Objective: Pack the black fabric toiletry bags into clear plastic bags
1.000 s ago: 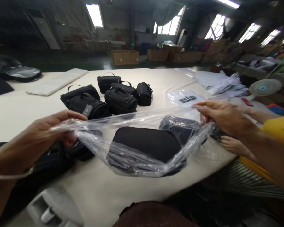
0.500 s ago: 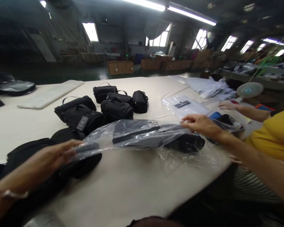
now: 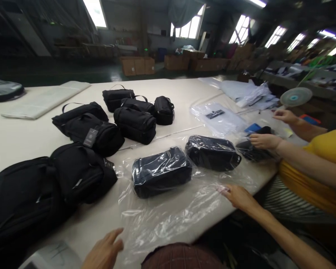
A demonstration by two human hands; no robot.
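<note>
My left hand (image 3: 105, 249) is at the front edge, fingers apart and holding nothing, just left of a clear plastic bag (image 3: 168, 220). My right hand (image 3: 239, 198) pinches the right side of that bag between thumb and fingers. Inside the bag lies a black toiletry bag (image 3: 162, 173), with the loose plastic spread toward me. Just behind it to the right, a second black bag (image 3: 212, 154) is also wrapped in clear plastic. Unwrapped black bags (image 3: 85, 172) stand on the left, one with a grey hang tag (image 3: 90, 138).
At right, a co-worker in a yellow top (image 3: 324, 164) handles another dark bag in plastic (image 3: 254, 147). Flat plastic bags (image 3: 217, 116) and a heap of plastic sheets (image 3: 249, 93) lie toward the back. A small fan (image 3: 296, 97) stands at the right edge; a folded sheet (image 3: 47, 100) lies far left.
The plastic bag, stretched between both hands before, now lies on the table around the black bag. My left hand has let go and moved down; my right hand has moved toward me.
</note>
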